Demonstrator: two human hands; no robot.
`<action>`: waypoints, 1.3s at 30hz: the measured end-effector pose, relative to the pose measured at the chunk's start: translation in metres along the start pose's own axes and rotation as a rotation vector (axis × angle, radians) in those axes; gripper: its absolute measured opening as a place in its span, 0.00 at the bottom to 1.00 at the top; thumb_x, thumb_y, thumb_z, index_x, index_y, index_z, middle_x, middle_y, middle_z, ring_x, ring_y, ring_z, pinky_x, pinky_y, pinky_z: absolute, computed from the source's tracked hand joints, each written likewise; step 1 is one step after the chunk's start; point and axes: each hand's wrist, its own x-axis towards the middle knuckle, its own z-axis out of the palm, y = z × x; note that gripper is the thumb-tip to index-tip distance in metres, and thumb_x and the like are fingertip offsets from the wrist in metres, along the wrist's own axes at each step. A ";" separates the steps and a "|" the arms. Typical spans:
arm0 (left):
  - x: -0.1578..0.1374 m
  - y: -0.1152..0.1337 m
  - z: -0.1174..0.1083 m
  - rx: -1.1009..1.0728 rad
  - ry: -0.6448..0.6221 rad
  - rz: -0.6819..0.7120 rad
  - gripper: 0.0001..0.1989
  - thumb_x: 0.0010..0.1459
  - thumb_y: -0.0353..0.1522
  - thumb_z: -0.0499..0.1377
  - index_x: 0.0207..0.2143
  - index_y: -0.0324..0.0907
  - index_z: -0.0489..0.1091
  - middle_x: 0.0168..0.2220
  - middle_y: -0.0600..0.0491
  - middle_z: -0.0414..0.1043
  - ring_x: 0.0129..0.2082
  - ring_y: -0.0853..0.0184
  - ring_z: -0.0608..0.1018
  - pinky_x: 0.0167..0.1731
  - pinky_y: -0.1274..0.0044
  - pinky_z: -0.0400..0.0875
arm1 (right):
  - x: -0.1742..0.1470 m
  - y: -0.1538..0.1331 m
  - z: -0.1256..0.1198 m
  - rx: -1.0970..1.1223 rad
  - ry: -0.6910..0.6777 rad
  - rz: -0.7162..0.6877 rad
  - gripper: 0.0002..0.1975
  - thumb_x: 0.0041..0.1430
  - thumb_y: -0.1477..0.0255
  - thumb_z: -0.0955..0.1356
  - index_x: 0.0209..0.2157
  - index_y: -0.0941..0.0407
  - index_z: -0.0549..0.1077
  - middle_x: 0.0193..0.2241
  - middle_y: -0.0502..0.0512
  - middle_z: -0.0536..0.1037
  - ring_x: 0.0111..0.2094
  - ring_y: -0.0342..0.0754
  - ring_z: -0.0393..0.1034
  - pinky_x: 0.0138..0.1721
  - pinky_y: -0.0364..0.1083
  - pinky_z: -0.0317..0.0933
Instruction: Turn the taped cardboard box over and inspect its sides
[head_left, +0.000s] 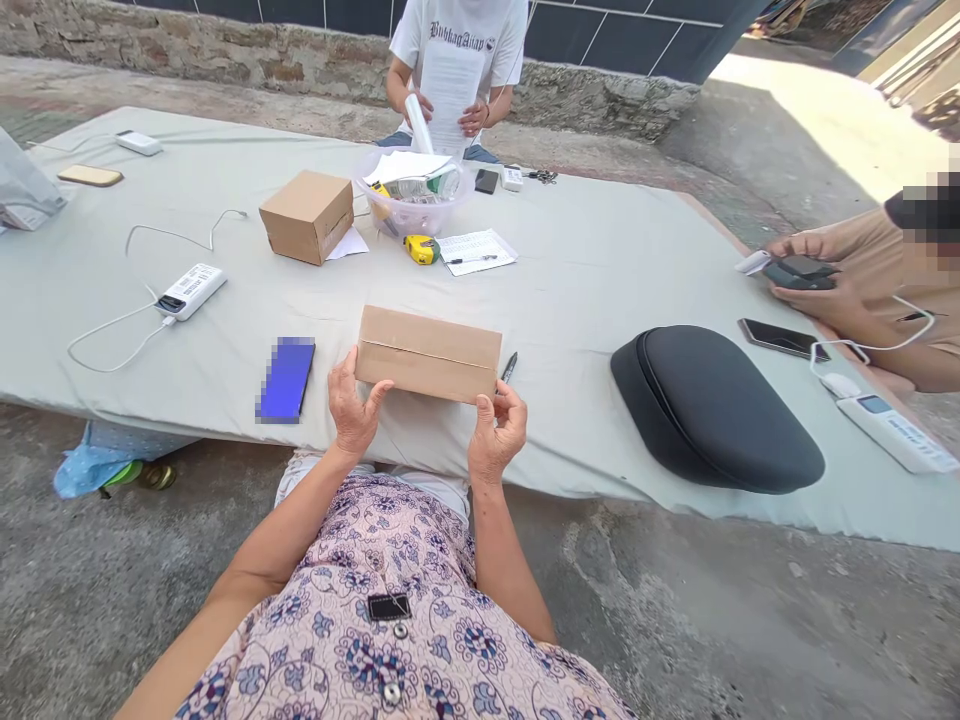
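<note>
A closed brown cardboard box [429,352] is at the near edge of the table, with a seam running along it. My left hand [354,402] grips its left end, thumb on the near side. At the right end, my right hand [498,428] holds the near corner between thumb and fingers. A black marker pen [511,367] lies just beyond my right fingers. To the left of my left hand is a phone with a blue, blurred-out screen [289,380]. Whether the box rests on the cloth or is slightly raised, I cannot tell.
A black rounded case [720,408] sits to the right. Farther back are another cardboard box [306,215], a plastic basket [412,212], a yellow tape measure [421,249] and a cabled power bank [191,291]. One person opposite holds paper; another at right holds a dark object.
</note>
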 end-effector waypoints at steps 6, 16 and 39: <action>0.006 0.004 -0.002 0.012 -0.025 0.010 0.39 0.62 0.56 0.51 0.64 0.38 0.61 0.54 0.37 0.72 0.54 0.55 0.73 0.53 0.64 0.70 | 0.006 -0.004 -0.001 -0.014 -0.045 -0.017 0.24 0.62 0.51 0.66 0.46 0.57 0.74 0.35 0.55 0.75 0.36 0.47 0.71 0.40 0.48 0.68; -0.004 0.009 -0.003 -0.059 0.001 0.017 0.30 0.64 0.45 0.57 0.63 0.41 0.61 0.57 0.39 0.70 0.56 0.56 0.73 0.52 0.66 0.71 | 0.024 -0.016 -0.012 -0.101 -0.172 -0.104 0.24 0.59 0.60 0.69 0.54 0.53 0.68 0.46 0.59 0.75 0.46 0.51 0.72 0.48 0.53 0.69; 0.018 0.058 -0.011 -0.083 0.051 0.659 0.19 0.67 0.24 0.52 0.58 0.44 0.67 0.50 0.47 0.79 0.64 0.62 0.71 0.59 0.67 0.71 | -0.006 0.012 0.022 -0.089 -0.440 -0.082 0.21 0.62 0.55 0.66 0.49 0.56 0.72 0.48 0.64 0.78 0.52 0.58 0.71 0.57 0.61 0.64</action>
